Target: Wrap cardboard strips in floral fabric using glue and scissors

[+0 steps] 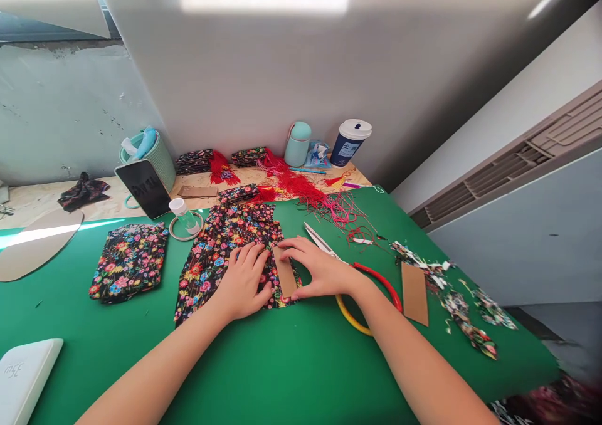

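black cotton-looking floral cloth (207, 274) lies on the green tabletop (263, 375), and from my end of the feed i see a narrow cardboard strip (285, 276) resting on it, near its right edge. my left hand (245, 281) is spread palm-down on the cloth, gripping nothing, just beside the strip. my right hand (320, 265) spans the strip, holding it at its ends between thumb and fingertips. to do this well, i'd press lightly at both ends so the strip can't swivel, and smooth the cloth outward with the left palm so no pucker sits under the cardboard. i'd also mind the scissors (380, 276) by my right forearm; a careless elbow could shove them into the cloth.
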{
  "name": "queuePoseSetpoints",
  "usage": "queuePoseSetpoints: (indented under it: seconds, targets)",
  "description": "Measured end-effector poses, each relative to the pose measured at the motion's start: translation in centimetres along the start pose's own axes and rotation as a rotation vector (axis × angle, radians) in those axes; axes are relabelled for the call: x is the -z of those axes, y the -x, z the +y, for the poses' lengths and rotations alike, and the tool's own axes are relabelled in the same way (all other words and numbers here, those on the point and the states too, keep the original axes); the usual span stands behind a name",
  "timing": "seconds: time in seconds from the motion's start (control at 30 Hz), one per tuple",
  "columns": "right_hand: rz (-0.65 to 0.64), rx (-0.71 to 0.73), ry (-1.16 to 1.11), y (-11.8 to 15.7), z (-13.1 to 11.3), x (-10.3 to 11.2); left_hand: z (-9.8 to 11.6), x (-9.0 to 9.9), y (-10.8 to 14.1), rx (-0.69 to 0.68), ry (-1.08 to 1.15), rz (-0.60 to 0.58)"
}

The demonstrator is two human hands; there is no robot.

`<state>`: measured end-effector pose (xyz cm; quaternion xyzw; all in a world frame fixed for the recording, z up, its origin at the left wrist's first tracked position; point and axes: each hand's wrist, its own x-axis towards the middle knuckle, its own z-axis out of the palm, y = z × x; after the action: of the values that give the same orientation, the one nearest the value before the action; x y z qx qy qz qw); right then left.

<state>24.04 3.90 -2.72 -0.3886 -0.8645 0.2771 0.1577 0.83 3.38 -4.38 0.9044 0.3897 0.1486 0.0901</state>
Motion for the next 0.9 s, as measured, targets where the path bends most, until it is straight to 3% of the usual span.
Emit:
queuePoseSetpoints:
  seconds: [0.27,0.9]
  targets:
    - [-0.014,-0.054,-0.021,0.20,-0.43,0.27,0.05,0.05,-0.01,0.009,-0.001,-0.007]
    - [-0.003,-0.005,0.023,0.05,-0.73,0.15,0.06,0.00,0.06,0.004,-0.024,-0.006]
